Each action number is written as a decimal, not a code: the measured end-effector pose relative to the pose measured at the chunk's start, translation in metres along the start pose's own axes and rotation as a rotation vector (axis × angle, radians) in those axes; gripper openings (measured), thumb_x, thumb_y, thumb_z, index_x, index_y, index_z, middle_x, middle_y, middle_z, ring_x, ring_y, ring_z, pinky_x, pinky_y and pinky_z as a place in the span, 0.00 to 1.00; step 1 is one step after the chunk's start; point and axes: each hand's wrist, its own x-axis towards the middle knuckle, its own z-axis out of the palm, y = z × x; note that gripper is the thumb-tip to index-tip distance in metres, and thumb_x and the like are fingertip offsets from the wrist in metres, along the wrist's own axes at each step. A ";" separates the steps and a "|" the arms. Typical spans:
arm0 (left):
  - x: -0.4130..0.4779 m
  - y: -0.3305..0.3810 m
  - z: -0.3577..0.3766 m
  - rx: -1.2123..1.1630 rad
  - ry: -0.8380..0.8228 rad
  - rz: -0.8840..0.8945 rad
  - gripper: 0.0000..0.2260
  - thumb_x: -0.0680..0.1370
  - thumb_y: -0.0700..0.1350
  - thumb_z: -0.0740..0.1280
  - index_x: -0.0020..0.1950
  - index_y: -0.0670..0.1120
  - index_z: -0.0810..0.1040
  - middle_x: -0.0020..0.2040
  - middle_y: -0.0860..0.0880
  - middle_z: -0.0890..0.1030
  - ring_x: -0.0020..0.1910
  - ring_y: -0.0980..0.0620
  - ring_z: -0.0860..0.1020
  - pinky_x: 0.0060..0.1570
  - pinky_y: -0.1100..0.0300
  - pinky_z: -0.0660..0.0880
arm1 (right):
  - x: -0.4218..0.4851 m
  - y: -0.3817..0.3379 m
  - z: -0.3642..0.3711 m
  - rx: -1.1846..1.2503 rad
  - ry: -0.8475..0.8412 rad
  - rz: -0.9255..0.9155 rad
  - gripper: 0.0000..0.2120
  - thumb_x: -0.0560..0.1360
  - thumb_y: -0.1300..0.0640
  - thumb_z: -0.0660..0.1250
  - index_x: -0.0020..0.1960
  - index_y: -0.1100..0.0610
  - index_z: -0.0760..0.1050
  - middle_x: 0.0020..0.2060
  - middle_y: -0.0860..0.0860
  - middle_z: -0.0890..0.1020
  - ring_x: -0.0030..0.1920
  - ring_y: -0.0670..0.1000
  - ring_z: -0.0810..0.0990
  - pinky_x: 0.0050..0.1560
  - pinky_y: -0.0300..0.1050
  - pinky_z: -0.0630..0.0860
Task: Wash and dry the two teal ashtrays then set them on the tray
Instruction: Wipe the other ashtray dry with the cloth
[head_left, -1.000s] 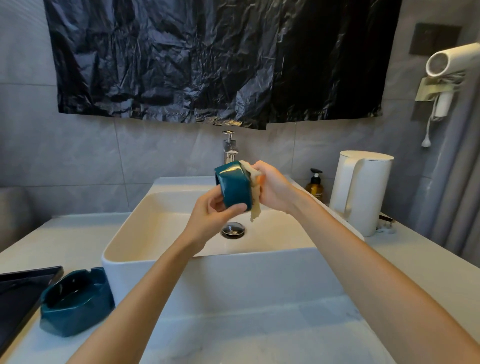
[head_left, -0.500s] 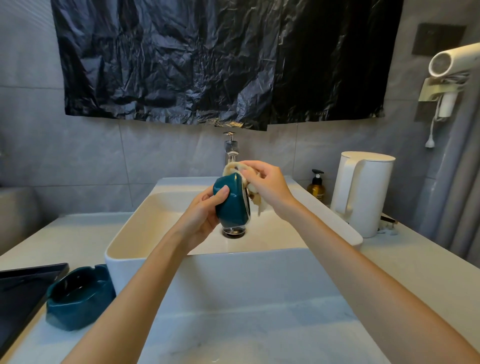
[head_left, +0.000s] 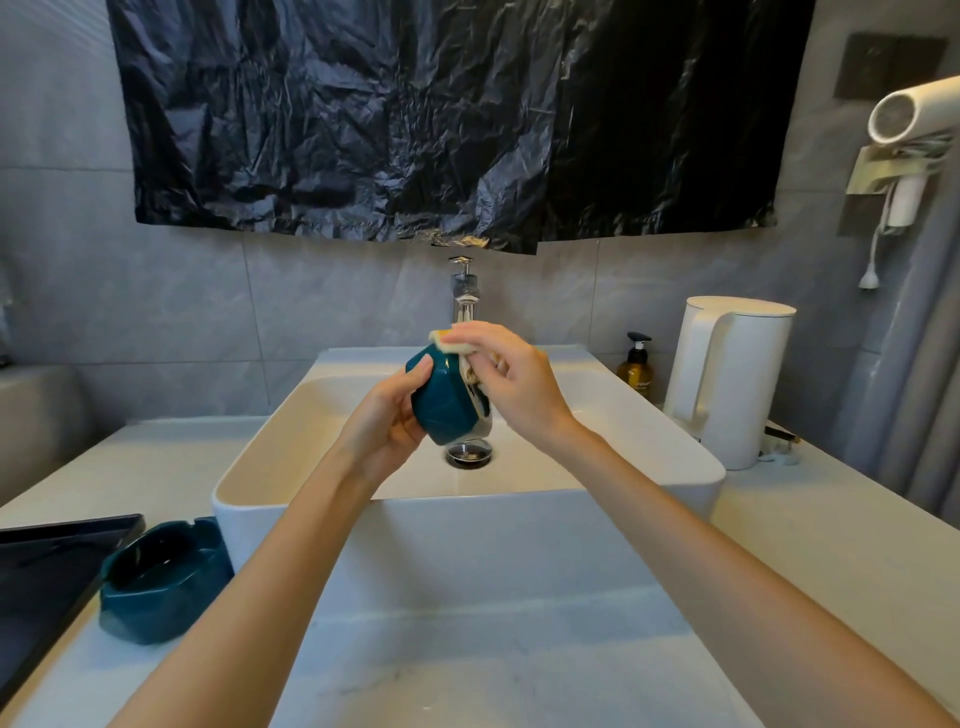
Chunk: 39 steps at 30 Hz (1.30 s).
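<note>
Scrubbing: the left hand (head_left: 387, 415) grips the first teal ashtray (head_left: 444, 402), which is tipped on edge. The right hand (head_left: 511, 382) pinches a pale sponge (head_left: 449, 338) and presses it onto the top of the rim.
Ashtray position: it is in the air between the two hands, its open face turned toward the right hand. It hangs above the drain (head_left: 467, 451) of the sink (head_left: 675, 467), just in front of the faucet (head_left: 464, 291).
Left hand grip: the fingers are curled round the faceted outer wall, with the thumb up near the rim. Glazed ware is probably slippery when wet, so the palm should cup it firmly.
Right hand work: sweep the sponge round the whole rim and into the notches, then down into the bowl. The left hand should turn the piece rather than the right hand stretching over it.
Height: stay low over the basin beneath the hands, so that a slip means a short fall.
Water: no stream shows from the faucet beyond the hands, and I cannot tell how wet the piece is. It likely needs a rinse before drying.
Waiting piece: the second teal ashtray (head_left: 161, 582) sits upright on the worktop (head_left: 493, 649), down and to the left of the left hand. It is just beside the dark tray (head_left: 47, 566), which carries no ashtray yet.
Progress: early, by my reading, with one piece mid-wash and drying not begun.
</note>
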 end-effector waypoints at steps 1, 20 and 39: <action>0.001 0.000 -0.001 -0.021 0.029 -0.003 0.08 0.81 0.43 0.59 0.54 0.45 0.77 0.41 0.49 0.84 0.38 0.55 0.83 0.37 0.64 0.79 | -0.005 -0.002 0.000 -0.029 -0.025 -0.088 0.15 0.78 0.69 0.59 0.59 0.58 0.80 0.60 0.52 0.80 0.61 0.43 0.74 0.61 0.35 0.72; 0.001 0.002 -0.004 -0.167 0.041 -0.054 0.11 0.78 0.44 0.63 0.57 0.42 0.77 0.44 0.46 0.84 0.42 0.51 0.82 0.44 0.61 0.80 | 0.012 0.006 -0.001 -0.185 -0.028 -0.141 0.16 0.79 0.68 0.57 0.61 0.59 0.78 0.58 0.52 0.80 0.60 0.46 0.75 0.63 0.39 0.72; -0.004 0.004 -0.007 -0.252 -0.008 -0.046 0.14 0.74 0.44 0.65 0.58 0.42 0.76 0.46 0.45 0.83 0.47 0.50 0.81 0.46 0.60 0.80 | 0.001 0.022 -0.007 -0.060 -0.040 0.202 0.15 0.82 0.61 0.56 0.66 0.53 0.73 0.57 0.48 0.78 0.55 0.44 0.74 0.44 0.29 0.74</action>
